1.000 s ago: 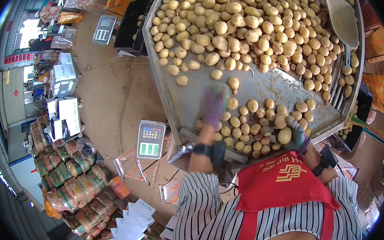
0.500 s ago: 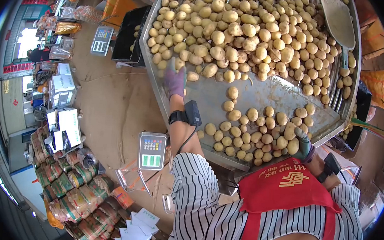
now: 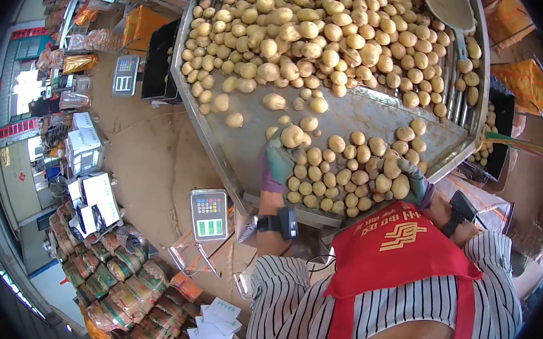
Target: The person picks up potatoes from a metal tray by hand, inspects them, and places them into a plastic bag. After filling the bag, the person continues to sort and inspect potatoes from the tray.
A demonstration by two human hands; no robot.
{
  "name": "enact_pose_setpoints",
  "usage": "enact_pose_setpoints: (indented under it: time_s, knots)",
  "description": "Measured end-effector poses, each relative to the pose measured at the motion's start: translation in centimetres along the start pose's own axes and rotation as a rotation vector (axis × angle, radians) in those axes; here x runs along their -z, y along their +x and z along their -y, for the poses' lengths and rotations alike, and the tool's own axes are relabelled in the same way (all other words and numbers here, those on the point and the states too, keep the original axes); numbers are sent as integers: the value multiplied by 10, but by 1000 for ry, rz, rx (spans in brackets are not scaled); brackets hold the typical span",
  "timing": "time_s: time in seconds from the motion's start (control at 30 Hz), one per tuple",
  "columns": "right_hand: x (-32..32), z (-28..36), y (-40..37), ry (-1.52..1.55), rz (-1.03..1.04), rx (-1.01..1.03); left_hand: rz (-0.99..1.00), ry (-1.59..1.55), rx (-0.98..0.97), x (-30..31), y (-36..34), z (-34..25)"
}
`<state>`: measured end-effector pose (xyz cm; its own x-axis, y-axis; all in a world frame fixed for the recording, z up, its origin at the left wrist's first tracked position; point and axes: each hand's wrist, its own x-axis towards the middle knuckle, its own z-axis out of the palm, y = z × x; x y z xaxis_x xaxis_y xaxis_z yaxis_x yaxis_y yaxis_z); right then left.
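My left hand (image 3: 279, 160), in a green and purple glove, is at the left side of the near potato group, its fingers curved against a potato (image 3: 292, 136). At the right side of that group is my right hand (image 3: 415, 181), also gloved, with its fingers around potatoes (image 3: 400, 186) close to the red apron. The near potatoes lie on the metal tray (image 3: 222, 141). A much larger heap of potatoes (image 3: 321, 30) covers the far part of the tray, over metal bars.
A scoop (image 3: 448, 10) rests at the tray's far right. Black crates (image 3: 158, 65) stand beside the tray. Two scales with keypads (image 3: 209, 208) are on the left. Stacked bagged goods (image 3: 116, 278) and white papers (image 3: 214, 324) lie at the lower left.
My left hand has moved from the tray's left edge toward me, to the near group. Some potatoes have shifted nearer with it. My right hand stays by the near group; the view has shifted slightly.
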<state>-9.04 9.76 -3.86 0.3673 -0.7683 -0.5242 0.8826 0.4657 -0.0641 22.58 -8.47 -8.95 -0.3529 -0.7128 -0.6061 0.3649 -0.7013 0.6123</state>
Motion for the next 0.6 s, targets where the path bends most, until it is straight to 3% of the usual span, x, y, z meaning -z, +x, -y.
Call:
enact_pose_setpoints:
  time_s: [0.1, 0.13, 0.2, 0.27, 0.33, 0.4, 0.47, 0.5, 0.57, 0.6]
  knots:
    - [-2, 6, -5, -6, -4, 9, 131, -382, 7, -63, -37, 3]
    - [-1, 7, -10, -9, -3, 12, 137, -380, 12, -72, -44, 7]
    - [-1, 12, -12, -13, -1, 17, 346, -452, 76, -88, -55, 16]
    - [2, 15, -19, -17, 2, 17, 282, -354, 69, -103, -64, 28]
    - [7, 12, -27, -19, 16, 13, 135, 29, -11, -110, -72, 38]
    - [14, 16, -38, -29, 28, 49, 131, -10, -9, -110, -79, 48]
    - [30, 27, -59, -110, 256, 208, 71, 752, -444, -88, -75, 69]
    - [24, 33, -83, -50, 100, 215, 72, 756, -447, -89, -75, 66]
    - [76, 46, -123, 28, -152, 413, -234, 68, -13, -89, -75, 54]
    - [78, 56, -145, 47, -305, 460, -235, 68, -15, -81, -71, 51]
